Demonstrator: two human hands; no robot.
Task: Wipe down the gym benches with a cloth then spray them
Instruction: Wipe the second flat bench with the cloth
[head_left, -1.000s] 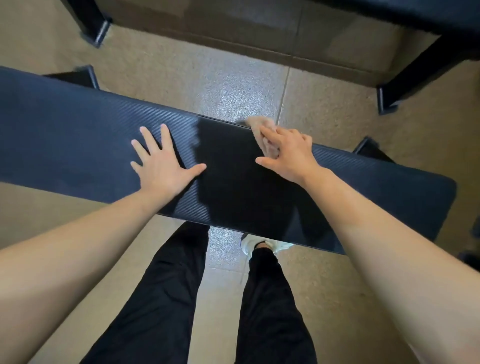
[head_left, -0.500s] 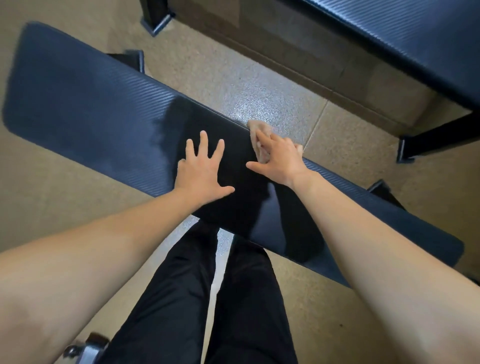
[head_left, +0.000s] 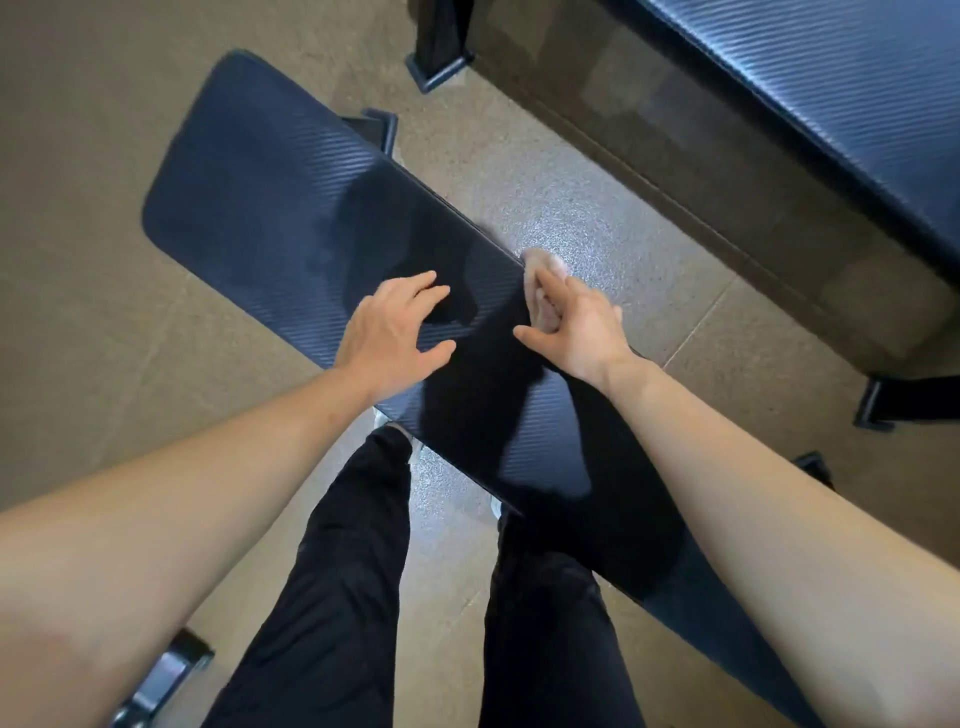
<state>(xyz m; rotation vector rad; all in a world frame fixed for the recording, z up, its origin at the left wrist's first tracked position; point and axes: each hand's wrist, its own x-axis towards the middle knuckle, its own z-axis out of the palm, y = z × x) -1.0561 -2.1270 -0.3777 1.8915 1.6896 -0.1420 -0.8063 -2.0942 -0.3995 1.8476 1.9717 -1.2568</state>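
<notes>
Pale pinkish crumpled cloth (head_left: 543, 265) sat at the far edge of the long dark-blue padded table (head_left: 260, 208), bunched under the right hand (head_left: 582, 327). That hand's fingers were curled onto the cloth while its thumb stuck out sideways over the pad. The left hand (head_left: 387, 338) was just beside it over the pad's middle, fingers apart and loosely bent; whether they touched the cover could not be told. The table's vinyl cover had a fine ribbed weave, rounded corners and a dull sheen. Beneath lay a tan speckled floor (head_left: 571, 208) with thin seams and a bright glare patch. A second padded bench (head_left: 831, 104) of the same weave crossed the upper right corner. Black trousers (head_left: 337, 571) stood at the near side.
</notes>
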